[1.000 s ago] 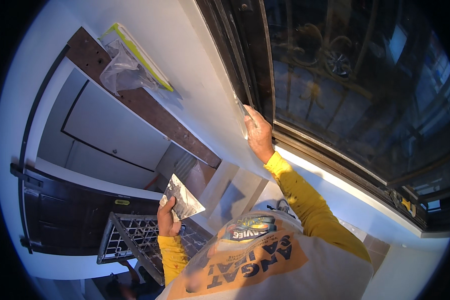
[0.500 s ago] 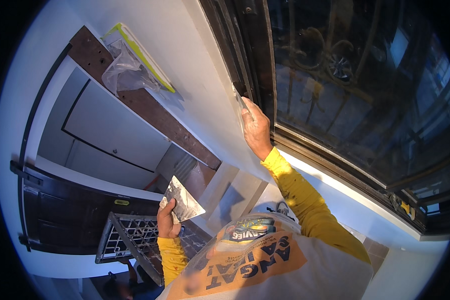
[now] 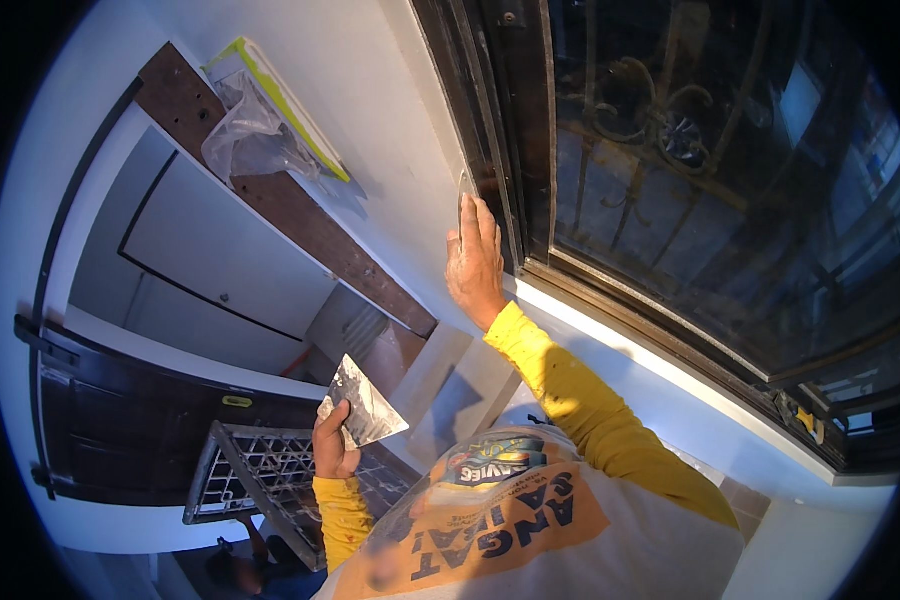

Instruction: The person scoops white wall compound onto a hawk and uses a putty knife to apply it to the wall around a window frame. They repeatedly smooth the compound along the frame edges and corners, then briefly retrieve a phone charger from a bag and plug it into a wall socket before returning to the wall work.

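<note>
My right hand [image 3: 475, 255], in a yellow sleeve, grips a thin metal blade [image 3: 464, 185] against the white wall [image 3: 425, 200], right beside the dark window frame [image 3: 500, 140]; the blade is mostly hidden behind my fingers. My left hand [image 3: 335, 440], lower and to the left, holds a flat, squarish metal plate [image 3: 365, 400] smeared with whitish paste, its thumb over the near edge.
A brown board [image 3: 360, 280] along the left wall carries crumpled plastic [image 3: 245, 140] beside a green-edged panel [image 3: 290, 100]. Below are a dark door [image 3: 120, 430] and a metal grille [image 3: 250, 470]; another person [image 3: 240, 570] is at the bottom. The glazed window [image 3: 720, 200] fills the right.
My right hand and blade have shifted left and slightly up along the wall edge, and the hand has turned more upright. My left hand and plate stay nearly where they were.
</note>
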`<state>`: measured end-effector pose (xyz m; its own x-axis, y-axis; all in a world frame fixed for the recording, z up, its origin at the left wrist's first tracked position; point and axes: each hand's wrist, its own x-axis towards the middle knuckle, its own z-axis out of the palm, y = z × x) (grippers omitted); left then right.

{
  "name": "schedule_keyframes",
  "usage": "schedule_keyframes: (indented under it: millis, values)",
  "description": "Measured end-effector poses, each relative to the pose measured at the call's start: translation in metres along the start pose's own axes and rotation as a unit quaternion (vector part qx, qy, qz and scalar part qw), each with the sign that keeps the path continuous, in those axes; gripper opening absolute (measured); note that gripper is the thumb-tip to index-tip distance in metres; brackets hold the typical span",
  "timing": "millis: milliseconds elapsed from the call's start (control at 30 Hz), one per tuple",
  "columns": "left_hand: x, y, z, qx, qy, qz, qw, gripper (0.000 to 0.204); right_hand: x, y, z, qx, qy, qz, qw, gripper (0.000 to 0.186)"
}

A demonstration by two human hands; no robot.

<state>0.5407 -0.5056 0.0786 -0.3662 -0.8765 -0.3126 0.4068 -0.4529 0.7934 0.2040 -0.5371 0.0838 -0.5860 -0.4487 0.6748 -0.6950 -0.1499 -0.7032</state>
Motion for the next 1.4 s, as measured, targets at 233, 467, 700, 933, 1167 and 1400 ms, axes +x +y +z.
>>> schedule_keyframes:
  millis: [233,467,700,933,1167,1400]
  values:
    - [-0.001,-0.001,-0.001,-0.002,0.007,0.001,1.000,0.033,-0.021,0.022,-0.020,0.052,-0.011,-0.019,0.998,0.052]
    - [0.000,-0.001,-0.002,0.006,-0.002,0.001,1.000,0.034,0.011,0.013,-0.020,0.082,-0.009,-0.030,0.996,0.052]
    - [-0.007,-0.001,-0.003,-0.001,0.007,-0.012,1.000,0.034,-0.020,0.002,0.015,-0.027,-0.016,-0.041,0.999,0.063]
    - [-0.012,-0.001,-0.004,-0.006,-0.001,-0.014,1.000,0.032,-0.003,0.010,-0.017,0.081,0.009,-0.034,0.996,0.051]
    - [-0.016,-0.001,-0.005,-0.014,0.000,-0.006,1.000,0.032,0.002,-0.006,-0.019,0.091,0.001,-0.089,0.992,0.048]
    - [-0.020,0.001,-0.006,-0.016,-0.017,0.000,1.000,0.033,0.023,-0.010,-0.034,0.088,0.018,-0.066,0.994,0.042]
